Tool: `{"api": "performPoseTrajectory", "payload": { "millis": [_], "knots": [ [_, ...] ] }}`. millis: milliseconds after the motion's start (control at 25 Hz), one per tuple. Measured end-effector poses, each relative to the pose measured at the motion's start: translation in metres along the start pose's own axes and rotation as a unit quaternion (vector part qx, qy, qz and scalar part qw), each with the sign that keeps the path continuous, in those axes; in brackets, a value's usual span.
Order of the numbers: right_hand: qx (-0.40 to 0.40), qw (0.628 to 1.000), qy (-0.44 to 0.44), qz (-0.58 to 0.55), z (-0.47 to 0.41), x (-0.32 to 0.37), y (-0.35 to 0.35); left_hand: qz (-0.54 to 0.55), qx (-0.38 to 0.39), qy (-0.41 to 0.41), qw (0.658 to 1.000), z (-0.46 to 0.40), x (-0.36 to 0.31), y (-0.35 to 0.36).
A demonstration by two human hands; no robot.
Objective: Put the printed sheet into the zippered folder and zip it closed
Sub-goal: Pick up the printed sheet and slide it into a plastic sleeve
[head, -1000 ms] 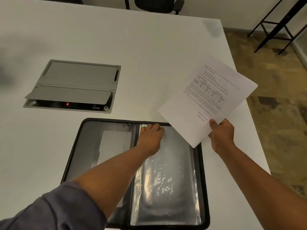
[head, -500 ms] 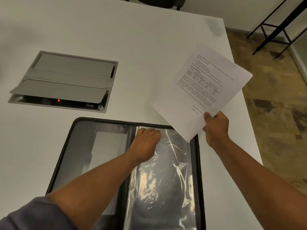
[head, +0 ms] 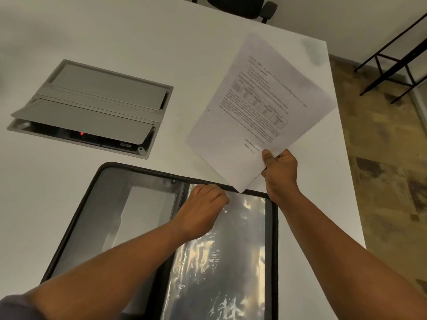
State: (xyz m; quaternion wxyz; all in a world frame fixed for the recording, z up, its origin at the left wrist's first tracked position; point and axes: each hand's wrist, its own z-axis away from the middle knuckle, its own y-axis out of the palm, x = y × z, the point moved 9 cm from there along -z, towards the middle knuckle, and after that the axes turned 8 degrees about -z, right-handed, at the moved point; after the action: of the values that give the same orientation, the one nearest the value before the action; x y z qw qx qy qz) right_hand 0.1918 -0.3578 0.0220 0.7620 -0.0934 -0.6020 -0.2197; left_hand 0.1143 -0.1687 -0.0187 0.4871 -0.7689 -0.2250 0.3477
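Pinched at its near corner between thumb and fingers of the right hand, raised above the white table – thin white printed paper sheet, light, floppy, best fed squarely into the open black zippered folder – clear plastic sleeve gripped by the curled left hand.

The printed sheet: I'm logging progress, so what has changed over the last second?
Little changed. The left hand, flat on the clear plastic sleeve before, now pinches its top edge. The right hand still holds the white printed sheet in the air by its lower corner, not yet inserted. The black zippered folder stays open on the white table.
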Motion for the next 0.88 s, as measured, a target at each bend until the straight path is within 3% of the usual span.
{"api": "performPoseTrajectory", "payload": {
  "millis": [440, 560, 640, 720, 800, 880],
  "knots": [
    [0.078, 0.991, 0.072, 0.080, 0.004, -0.033, -0.027, 0.024, 0.017, -0.032, 0.999, -0.005, 0.004, -0.002],
    [0.088, 0.989, 0.097, 0.063, 0.002, -0.037, -0.035, 0.087, 0.051, -0.048, 0.994, -0.008, 0.006, 0.000],
    [0.092, 0.989, 0.105, 0.058, -0.001, -0.038, -0.037, 0.179, 0.015, -0.150, 0.972, -0.016, 0.024, -0.008],
    [0.100, 0.987, 0.111, 0.054, -0.004, -0.039, -0.039, 0.219, -0.038, -0.318, 0.922, -0.023, 0.066, -0.019],
    [0.106, 0.986, 0.125, 0.039, -0.006, -0.044, -0.042, 0.224, 0.028, -0.424, 0.877, -0.029, 0.103, -0.013],
    [0.107, 0.984, 0.143, 0.020, -0.008, -0.049, -0.045, 0.246, 0.131, -0.420, 0.864, -0.036, 0.121, -0.001]
  ]
}}
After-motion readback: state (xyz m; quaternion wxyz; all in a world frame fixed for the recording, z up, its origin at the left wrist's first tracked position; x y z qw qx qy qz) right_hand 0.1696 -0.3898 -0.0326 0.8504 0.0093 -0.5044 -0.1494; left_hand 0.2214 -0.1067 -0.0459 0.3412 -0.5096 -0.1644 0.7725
